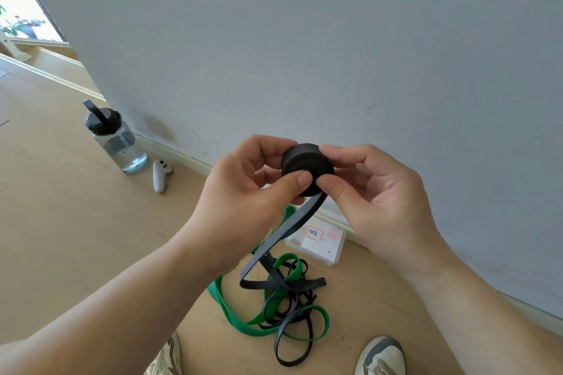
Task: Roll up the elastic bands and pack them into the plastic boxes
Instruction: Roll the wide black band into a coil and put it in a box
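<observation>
Elastic bands on pale wooden floor beside grey wall, bottle nearby

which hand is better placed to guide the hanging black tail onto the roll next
Probably the left hand: the black tail drops from the roll down beside its wrist, while the right hand sits on the far side, gripping the roll.

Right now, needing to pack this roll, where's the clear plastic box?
Head view: the clear plastic box lies on the floor by the wall, below the right hand.
</observation>
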